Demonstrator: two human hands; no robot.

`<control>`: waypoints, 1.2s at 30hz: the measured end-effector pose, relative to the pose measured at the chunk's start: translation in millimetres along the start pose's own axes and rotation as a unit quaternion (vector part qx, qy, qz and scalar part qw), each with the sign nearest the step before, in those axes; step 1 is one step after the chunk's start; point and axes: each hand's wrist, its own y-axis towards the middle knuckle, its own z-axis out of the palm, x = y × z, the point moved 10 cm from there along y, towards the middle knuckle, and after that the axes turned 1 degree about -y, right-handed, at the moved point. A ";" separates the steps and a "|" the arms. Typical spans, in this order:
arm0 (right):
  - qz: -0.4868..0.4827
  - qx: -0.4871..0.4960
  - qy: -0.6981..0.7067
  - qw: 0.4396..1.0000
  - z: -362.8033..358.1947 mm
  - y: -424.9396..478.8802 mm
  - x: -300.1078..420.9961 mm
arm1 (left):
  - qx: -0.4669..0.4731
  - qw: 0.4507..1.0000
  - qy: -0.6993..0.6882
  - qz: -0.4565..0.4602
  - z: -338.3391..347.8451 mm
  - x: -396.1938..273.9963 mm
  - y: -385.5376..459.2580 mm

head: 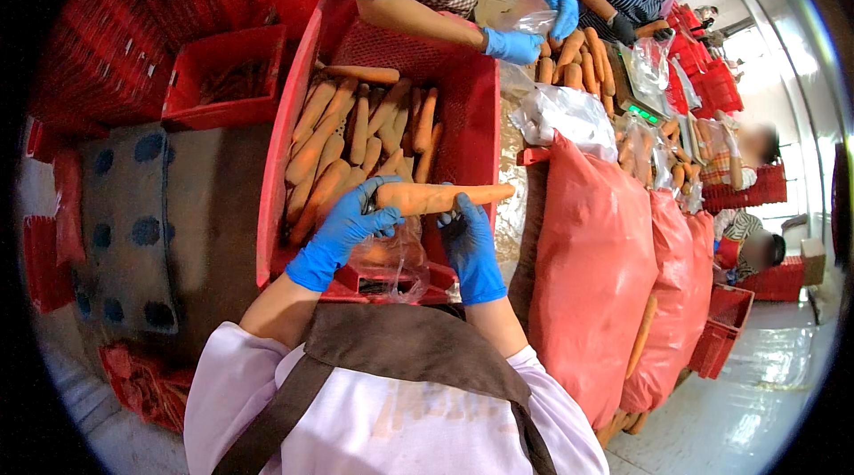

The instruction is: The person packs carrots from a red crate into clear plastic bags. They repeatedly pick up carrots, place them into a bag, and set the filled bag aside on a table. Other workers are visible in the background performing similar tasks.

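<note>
Both my hands wear blue gloves and hold one large carrot (444, 199) level above a red plastic crate (277, 168). My left hand (347, 228) grips its thick end. My right hand (470, 245) has its fingers around the part nearer the thin tip, which points right. Many loose carrots (317, 155), some with dirt on them, lie in the crate below. A clear plastic bag (393, 261) with something orange in it is at the crate's near end, between my forearms.
Across the crate, a co-worker's gloved hands (534, 35) handle clear bags by piled carrots (587, 65) and a scale (634, 95). Full red sacks (594, 281) stand at the right. Stacked red crates (107, 41) and a smaller crate (227, 108) are at the left.
</note>
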 end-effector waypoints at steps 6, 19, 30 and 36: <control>-0.023 0.007 -0.017 1.000 2.0 -1.6 5.9 | 0.018 1.000 0.023 0.001 4.8 -0.7 1.3; -0.104 0.119 -0.140 0.977 43.6 -18.4 24.4 | -0.043 0.994 -0.079 -0.066 -16.6 20.4 3.6; -0.173 0.093 -0.138 0.971 49.4 -29.8 63.8 | -0.160 0.959 -0.151 -0.181 -32.8 45.0 -5.9; -0.247 0.043 -0.120 0.961 36.4 -27.6 83.5 | -0.156 0.968 -0.117 -0.160 -28.9 37.7 -2.2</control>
